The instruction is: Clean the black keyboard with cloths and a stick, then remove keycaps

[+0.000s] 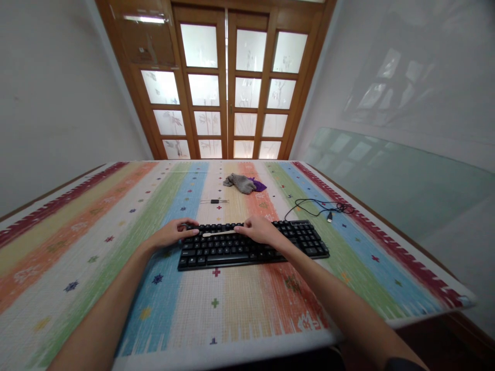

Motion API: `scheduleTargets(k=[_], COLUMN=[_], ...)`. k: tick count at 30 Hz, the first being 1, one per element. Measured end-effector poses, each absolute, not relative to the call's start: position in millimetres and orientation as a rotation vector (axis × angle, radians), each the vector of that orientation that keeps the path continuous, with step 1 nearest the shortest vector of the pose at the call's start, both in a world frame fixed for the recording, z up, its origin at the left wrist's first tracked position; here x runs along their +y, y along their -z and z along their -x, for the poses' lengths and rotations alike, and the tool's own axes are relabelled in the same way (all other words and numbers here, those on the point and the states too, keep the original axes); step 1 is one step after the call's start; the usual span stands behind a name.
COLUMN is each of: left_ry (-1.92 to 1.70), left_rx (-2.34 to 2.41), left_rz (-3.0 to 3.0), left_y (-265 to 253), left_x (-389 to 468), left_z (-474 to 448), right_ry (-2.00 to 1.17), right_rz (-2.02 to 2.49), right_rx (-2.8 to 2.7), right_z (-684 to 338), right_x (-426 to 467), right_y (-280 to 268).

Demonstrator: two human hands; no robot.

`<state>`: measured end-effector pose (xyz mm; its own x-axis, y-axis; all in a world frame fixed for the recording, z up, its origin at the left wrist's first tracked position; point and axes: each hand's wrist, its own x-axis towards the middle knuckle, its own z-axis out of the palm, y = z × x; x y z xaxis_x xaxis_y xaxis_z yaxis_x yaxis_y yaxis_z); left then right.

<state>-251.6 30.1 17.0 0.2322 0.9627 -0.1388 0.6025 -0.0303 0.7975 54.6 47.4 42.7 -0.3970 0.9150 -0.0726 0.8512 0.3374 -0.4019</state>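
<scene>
A black keyboard (224, 251) lies flat on the striped tablecloth, with its keys facing up. My left hand (174, 233) grips the keyboard's far left corner, thumb over the top keys and fingers around the back edge. Between the fingers of my right hand (257, 229) is a thin, pale toothbrush (218, 233). It points left across the upper key rows, with its head close to my left thumb; whether it touches the keys I cannot tell. The fingers of my right hand are closed around the handle's right end.
Beyond the keyboard lie a crumpled grey cloth (240, 183) with a purple part (259, 185) and a small black piece with thin wires (214, 201). The keyboard's cable (309, 202) curls at the right, ending in a USB plug (329, 217). Striped cloth (201, 319) covers the table.
</scene>
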Motion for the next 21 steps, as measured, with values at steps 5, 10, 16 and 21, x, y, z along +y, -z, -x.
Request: scheduleTargets(k=[5, 10, 16, 21], left_ry=[-0.588, -0.584, -0.583, -0.569], left_rx=[1.468, 1.478, 1.453, 1.433], left_rz=[-1.731, -1.719, -1.719, -1.698], left_y=[-19.4, -18.9, -17.5, -18.2], left_x=[28.4, 28.5, 28.7, 28.3], left_z=[250.7, 251.1, 251.5, 250.1], right_ry=[-0.590, -0.613, -0.582, -0.569], right_rz=[1.632, 1.666, 1.690, 1.710], right_rx=[-2.417, -2.396, -2.399, -2.394], right_z=[-67.8, -82.5, -99.3, -110.5], right_x=[48.5, 50.6, 52.7, 51.8], right_y=[-44.5, -47.9, -44.9, -40.7])
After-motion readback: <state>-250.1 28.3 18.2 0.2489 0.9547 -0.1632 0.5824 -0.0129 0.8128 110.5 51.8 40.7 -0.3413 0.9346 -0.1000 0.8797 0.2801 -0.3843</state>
